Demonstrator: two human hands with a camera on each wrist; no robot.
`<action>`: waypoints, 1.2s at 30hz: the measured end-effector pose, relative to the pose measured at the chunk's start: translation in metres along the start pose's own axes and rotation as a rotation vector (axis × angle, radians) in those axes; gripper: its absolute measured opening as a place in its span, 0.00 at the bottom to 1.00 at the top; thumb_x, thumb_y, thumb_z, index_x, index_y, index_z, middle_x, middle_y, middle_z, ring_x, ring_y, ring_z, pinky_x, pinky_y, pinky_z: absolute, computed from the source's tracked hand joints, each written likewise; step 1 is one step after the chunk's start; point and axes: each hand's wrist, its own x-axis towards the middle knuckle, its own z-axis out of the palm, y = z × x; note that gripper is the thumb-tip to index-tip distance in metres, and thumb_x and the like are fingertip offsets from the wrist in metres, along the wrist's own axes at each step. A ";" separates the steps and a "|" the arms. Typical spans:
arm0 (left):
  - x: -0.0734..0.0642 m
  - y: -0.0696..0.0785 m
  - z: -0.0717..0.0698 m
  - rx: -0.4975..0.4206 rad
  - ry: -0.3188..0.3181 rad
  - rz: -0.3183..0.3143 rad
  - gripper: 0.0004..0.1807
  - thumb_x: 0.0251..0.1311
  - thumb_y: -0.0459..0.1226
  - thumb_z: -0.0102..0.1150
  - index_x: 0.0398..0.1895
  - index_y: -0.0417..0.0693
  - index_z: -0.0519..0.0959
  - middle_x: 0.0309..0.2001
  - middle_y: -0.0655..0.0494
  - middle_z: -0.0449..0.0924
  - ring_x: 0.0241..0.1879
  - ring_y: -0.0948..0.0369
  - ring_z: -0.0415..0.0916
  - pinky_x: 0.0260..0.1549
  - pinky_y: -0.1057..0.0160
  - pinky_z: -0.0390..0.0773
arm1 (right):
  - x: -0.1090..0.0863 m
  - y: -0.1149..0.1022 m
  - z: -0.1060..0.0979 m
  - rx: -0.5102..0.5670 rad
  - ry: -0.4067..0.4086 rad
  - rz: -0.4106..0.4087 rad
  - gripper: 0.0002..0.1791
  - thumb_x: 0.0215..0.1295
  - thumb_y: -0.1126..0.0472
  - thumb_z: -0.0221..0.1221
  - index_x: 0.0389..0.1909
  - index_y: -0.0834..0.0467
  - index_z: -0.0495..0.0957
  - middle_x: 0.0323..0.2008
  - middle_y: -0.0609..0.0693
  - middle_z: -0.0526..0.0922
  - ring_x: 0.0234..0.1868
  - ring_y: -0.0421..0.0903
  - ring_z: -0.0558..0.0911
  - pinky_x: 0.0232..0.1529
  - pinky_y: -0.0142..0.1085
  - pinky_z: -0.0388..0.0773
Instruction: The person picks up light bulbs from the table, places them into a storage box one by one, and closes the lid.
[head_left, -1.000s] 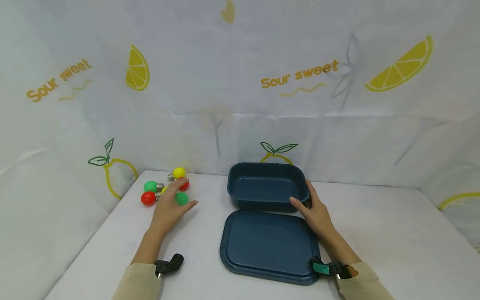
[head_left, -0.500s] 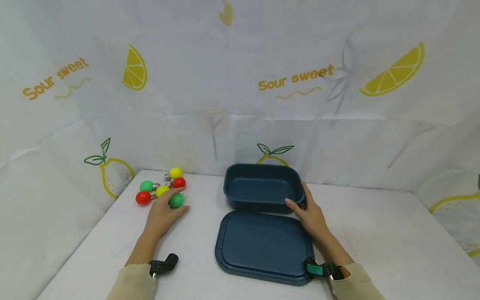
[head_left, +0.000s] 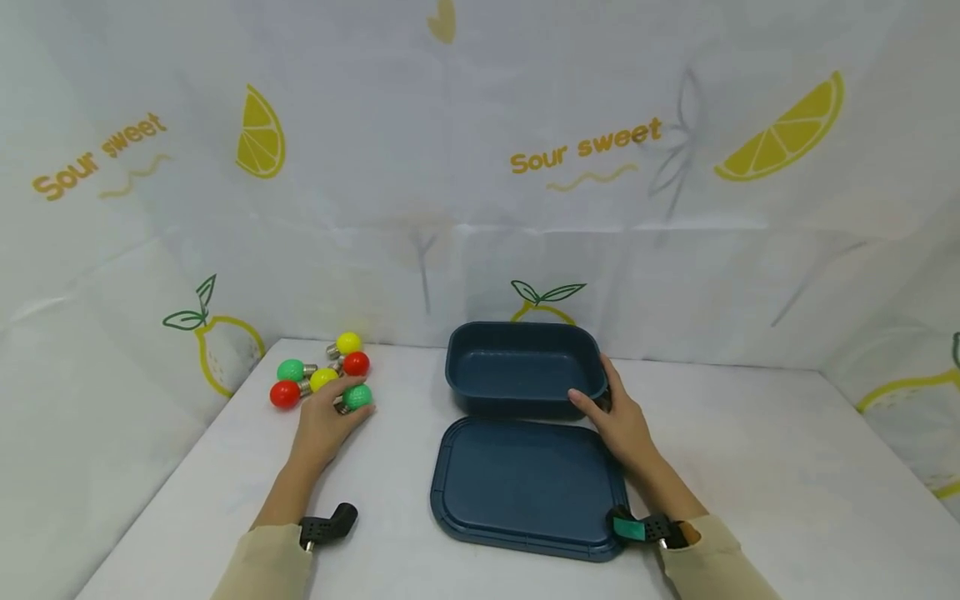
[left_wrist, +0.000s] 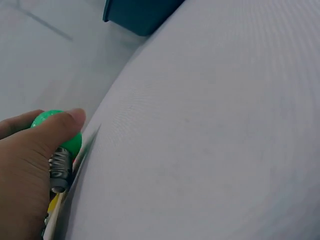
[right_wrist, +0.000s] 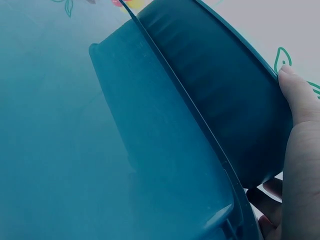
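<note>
In the head view, my left hand [head_left: 318,429] pinches a green light bulb [head_left: 360,397] between thumb and fingers at the table's left. Its metal screw base [left_wrist: 60,167] points down toward the palm in the left wrist view. My right hand [head_left: 628,427] holds the right end of a dark blue rectangular box [head_left: 517,407]. The thumb lies at the box's front corner, and the other fingers go round its side, partly hidden. The box is open-topped, with nothing seen inside. Its matching flat lid [head_left: 525,483] lies in front of it, under the right wrist.
Beside the left hand lie another green bulb [head_left: 291,370], two red bulbs [head_left: 284,394] and two yellow bulbs [head_left: 349,342]. A white cloth [head_left: 375,275] printed with lemons hangs behind the white table [head_left: 750,467].
My left hand has closed in on the green bulb and taken hold of it; the bulb has tilted, so its metal base now shows. My right hand stays on the box.
</note>
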 end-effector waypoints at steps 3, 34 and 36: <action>0.000 0.001 0.001 -0.007 0.012 -0.020 0.27 0.56 0.37 0.75 0.60 0.48 0.80 0.59 0.47 0.82 0.53 0.53 0.78 0.53 0.59 0.83 | 0.001 0.000 0.000 -0.006 0.000 -0.004 0.50 0.72 0.37 0.54 0.83 0.46 0.37 0.77 0.67 0.58 0.73 0.68 0.67 0.68 0.65 0.66; 0.031 0.102 0.029 -0.238 0.242 0.110 0.25 0.51 0.43 0.78 0.53 0.48 0.85 0.47 0.46 0.86 0.41 0.52 0.79 0.39 0.56 0.81 | 0.004 0.000 -0.002 -0.006 -0.005 0.012 0.50 0.72 0.37 0.54 0.83 0.45 0.36 0.76 0.69 0.60 0.72 0.67 0.69 0.69 0.63 0.67; 0.033 0.107 0.033 -0.281 0.249 0.090 0.24 0.53 0.43 0.77 0.53 0.47 0.85 0.46 0.46 0.87 0.39 0.51 0.80 0.37 0.60 0.81 | 0.004 0.000 0.000 -0.002 -0.012 0.014 0.50 0.72 0.37 0.54 0.83 0.45 0.35 0.76 0.69 0.60 0.72 0.67 0.69 0.69 0.63 0.68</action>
